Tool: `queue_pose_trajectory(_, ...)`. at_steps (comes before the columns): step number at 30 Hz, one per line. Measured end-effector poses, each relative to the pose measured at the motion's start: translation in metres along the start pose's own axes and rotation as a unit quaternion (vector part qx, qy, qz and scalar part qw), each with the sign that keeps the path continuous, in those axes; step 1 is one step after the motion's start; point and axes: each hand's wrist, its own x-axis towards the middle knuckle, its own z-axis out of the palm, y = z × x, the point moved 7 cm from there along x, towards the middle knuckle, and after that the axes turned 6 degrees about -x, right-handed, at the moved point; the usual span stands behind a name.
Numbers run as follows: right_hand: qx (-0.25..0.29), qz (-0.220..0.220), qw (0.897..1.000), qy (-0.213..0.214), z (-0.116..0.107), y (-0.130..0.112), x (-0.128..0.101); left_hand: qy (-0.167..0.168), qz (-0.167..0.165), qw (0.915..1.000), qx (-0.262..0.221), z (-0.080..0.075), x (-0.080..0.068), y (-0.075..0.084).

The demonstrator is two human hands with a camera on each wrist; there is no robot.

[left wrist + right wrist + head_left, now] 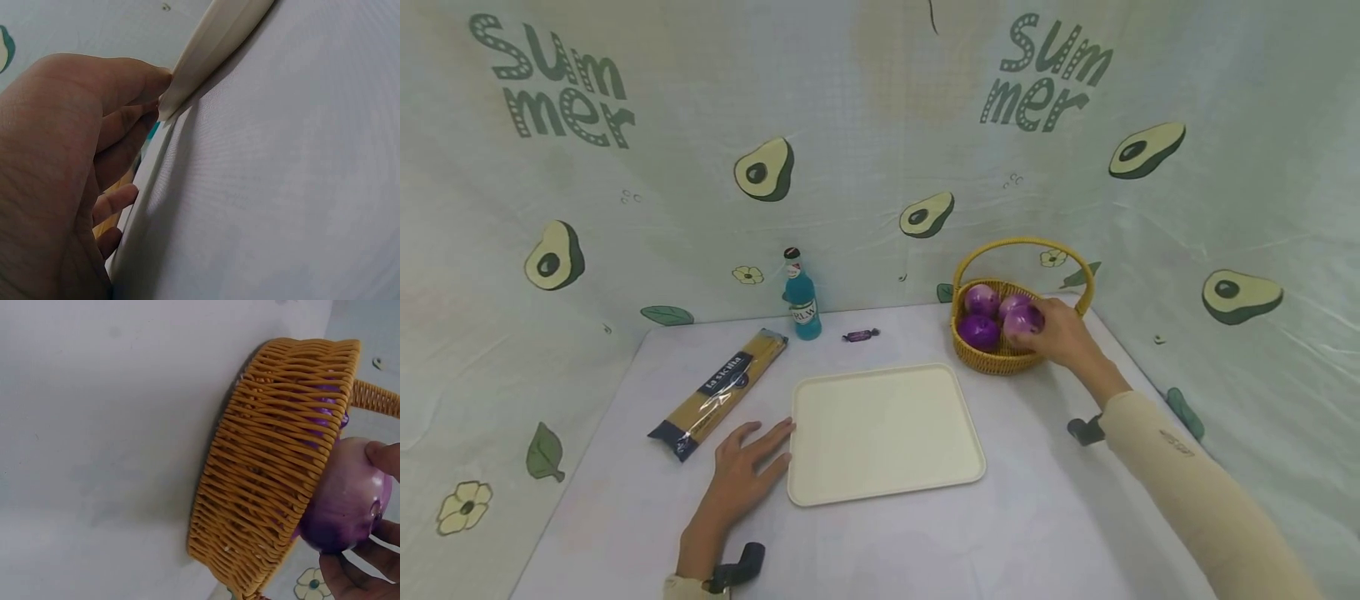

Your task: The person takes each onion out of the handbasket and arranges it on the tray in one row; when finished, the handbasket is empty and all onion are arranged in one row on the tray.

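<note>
In the head view my right hand [1060,335] holds a round, glossy purple-and-pale fruit [1022,320] at the rim of a yellow wicker basket [997,363]. Close up in the right wrist view, thumb and fingers grip that fruit [347,494] from opposite sides, right at the basket's wall [269,450]. Several more purple fruits [979,332] lie in the basket. On the left, my left hand [741,479] rests its extended fingertips and thumb against the left edge of a cream rectangular tray [883,437]. The left wrist view shows thumb and fingertips [156,81] at the tray's rim.
A packet of spaghetti [722,390] lies slanted left of the tray. Behind the tray stand a blue bottle [802,300] and a small purple wrapped candy [861,335]. The basket's tall handle [1022,242] arches over it. A printed cloth [850,108] hangs behind the table.
</note>
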Motion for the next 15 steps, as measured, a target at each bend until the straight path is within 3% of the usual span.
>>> queue_pose_trajectory(15,0.001,-0.021,1.000,0.021,-0.014,-0.019,-0.010,-0.018,-0.026,0.9995,0.002,0.001,-0.001,-0.001)
